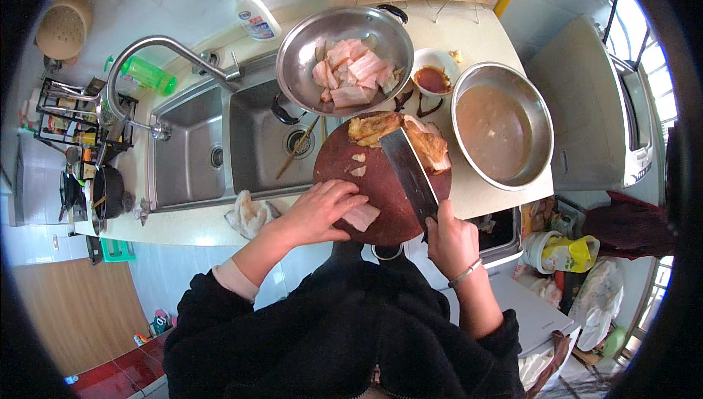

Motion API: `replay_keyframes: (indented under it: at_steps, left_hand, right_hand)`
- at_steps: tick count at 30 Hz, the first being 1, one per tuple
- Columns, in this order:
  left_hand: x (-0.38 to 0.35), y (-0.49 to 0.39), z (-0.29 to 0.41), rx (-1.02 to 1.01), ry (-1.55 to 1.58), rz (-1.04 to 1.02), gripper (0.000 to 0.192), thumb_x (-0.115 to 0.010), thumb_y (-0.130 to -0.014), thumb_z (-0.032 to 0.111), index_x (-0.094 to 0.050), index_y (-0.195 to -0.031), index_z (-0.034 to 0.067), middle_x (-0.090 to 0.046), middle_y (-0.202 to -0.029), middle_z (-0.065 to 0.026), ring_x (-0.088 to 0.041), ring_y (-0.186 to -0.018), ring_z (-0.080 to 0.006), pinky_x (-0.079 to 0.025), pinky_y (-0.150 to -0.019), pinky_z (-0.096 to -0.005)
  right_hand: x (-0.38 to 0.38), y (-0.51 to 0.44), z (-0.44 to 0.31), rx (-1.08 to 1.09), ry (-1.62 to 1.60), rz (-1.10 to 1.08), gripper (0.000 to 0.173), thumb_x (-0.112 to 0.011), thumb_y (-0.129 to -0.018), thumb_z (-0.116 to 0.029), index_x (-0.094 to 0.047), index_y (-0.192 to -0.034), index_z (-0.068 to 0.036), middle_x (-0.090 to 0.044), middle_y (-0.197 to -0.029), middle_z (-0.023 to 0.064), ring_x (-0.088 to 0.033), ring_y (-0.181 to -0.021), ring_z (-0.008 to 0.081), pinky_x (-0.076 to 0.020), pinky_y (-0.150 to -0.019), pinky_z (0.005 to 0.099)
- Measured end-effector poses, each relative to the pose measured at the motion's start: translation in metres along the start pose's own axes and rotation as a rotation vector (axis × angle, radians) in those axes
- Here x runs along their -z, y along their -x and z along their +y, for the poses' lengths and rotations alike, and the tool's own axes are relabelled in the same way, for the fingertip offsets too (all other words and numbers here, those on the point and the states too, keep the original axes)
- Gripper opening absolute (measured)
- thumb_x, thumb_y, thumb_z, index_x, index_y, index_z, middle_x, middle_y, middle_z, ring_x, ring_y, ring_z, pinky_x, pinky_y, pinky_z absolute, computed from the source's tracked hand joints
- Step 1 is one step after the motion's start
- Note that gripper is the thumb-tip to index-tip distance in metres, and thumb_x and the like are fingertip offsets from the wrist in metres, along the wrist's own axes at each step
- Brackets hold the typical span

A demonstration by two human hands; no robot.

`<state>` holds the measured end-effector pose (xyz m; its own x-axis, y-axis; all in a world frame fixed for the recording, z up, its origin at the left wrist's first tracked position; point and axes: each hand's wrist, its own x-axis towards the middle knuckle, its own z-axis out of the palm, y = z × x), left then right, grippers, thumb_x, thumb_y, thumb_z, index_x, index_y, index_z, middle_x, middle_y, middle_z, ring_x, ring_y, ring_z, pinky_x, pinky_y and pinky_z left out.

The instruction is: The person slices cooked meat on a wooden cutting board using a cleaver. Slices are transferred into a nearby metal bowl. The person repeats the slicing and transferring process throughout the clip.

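Note:
On a round dark-red chopping board (384, 218) lies a piece of pale meat (361, 216), with my left hand (324, 213) resting over its left end. My right hand (453, 237) grips the handle of a broad cleaver (407, 171), its blade pointing away from me across the board. Larger browned chunks of meat (425, 143) lie at the board's far edge, partly behind the blade. Two small scraps (358, 171) lie left of the blade. Beyond the board, a steel wok (296, 58) with black handles holds several slices of pale meat (357, 72).
A steel basin (544, 141) of cloudy brown liquid stands right of the board, near a small bowl of dark sauce (432, 79). The double sink (263, 152) with a chopstick-like stick (297, 148) is at left. A cloth (249, 215) lies on the counter's front edge.

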<state>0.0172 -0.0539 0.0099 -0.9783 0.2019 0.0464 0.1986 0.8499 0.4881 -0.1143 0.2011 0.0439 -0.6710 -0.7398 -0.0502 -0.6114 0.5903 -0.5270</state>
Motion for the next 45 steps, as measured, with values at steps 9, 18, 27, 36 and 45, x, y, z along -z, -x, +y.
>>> replay_keyframes:
  at_steps: [9, 18, 27, 36, 45]
  left_hand:
    - [-0.001, -0.016, -0.017, 0.049, 0.198, -0.037, 0.05, -0.077, -0.07, 0.018, -0.06, -0.116, 0.009, -0.06, -0.109, -0.0115, -0.059, -0.1, -0.0318, -0.05, -0.086, -0.0409]
    - [0.017, -0.047, -0.035, 0.036, 0.194, 0.001, 0.031, -0.073, -0.075, 0.021, -0.067, -0.102, 0.007, -0.063, -0.107, -0.0093, -0.056, -0.105, -0.0297, -0.048, -0.09, -0.0402]
    - [-0.002, -0.044, -0.017, 0.046, 0.061, -0.023, 0.038, -0.074, -0.071, 0.016, -0.066, -0.107, 0.012, -0.063, -0.106, -0.006, -0.056, -0.108, -0.0272, -0.043, -0.094, -0.0401]
    - [-0.007, -0.029, -0.002, 0.027, -0.041, 0.256, 0.049, -0.078, -0.066, 0.011, -0.063, -0.112, 0.011, -0.062, -0.106, -0.0035, -0.058, -0.097, -0.0284, -0.046, -0.087, -0.0408]
    - [-0.055, -0.007, 0.009, -0.033, -0.087, 0.646, 0.032, -0.075, -0.065, 0.007, -0.07, -0.096, 0.008, -0.062, -0.1, -0.0021, -0.058, -0.09, -0.0218, -0.051, -0.077, -0.0348]
  right_hand:
    - [-0.004, 0.002, -0.001, -0.009, 0.047, -0.082, 0.022, -0.061, -0.087, -0.013, -0.042, -0.092, -0.003, -0.058, -0.06, 0.0213, -0.061, -0.06, 0.0419, -0.0479, -0.054, 0.0501]
    - [-0.006, 0.006, 0.001, -0.056, 0.1, -0.153, 0.022, -0.06, -0.087, -0.013, -0.042, -0.094, -0.003, -0.06, -0.06, 0.0191, -0.063, -0.06, 0.0399, -0.0484, -0.055, 0.0497]
    - [-0.006, 0.001, -0.001, -0.057, 0.102, -0.145, 0.021, -0.059, -0.088, -0.014, -0.041, -0.093, -0.004, -0.06, -0.059, 0.0195, -0.062, -0.059, 0.0407, -0.0482, -0.054, 0.0505]
    - [-0.007, 0.001, -0.003, -0.074, 0.096, -0.137, 0.022, -0.061, -0.087, -0.013, -0.041, -0.092, -0.003, -0.059, -0.059, 0.0196, -0.062, -0.059, 0.0405, -0.0476, -0.053, 0.0498]
    - [-0.003, -0.003, -0.007, 0.012, 0.123, -0.133, 0.022, -0.063, -0.085, -0.01, -0.043, -0.091, -0.002, -0.057, -0.058, 0.0179, -0.061, -0.055, 0.0387, -0.047, -0.05, 0.0476]
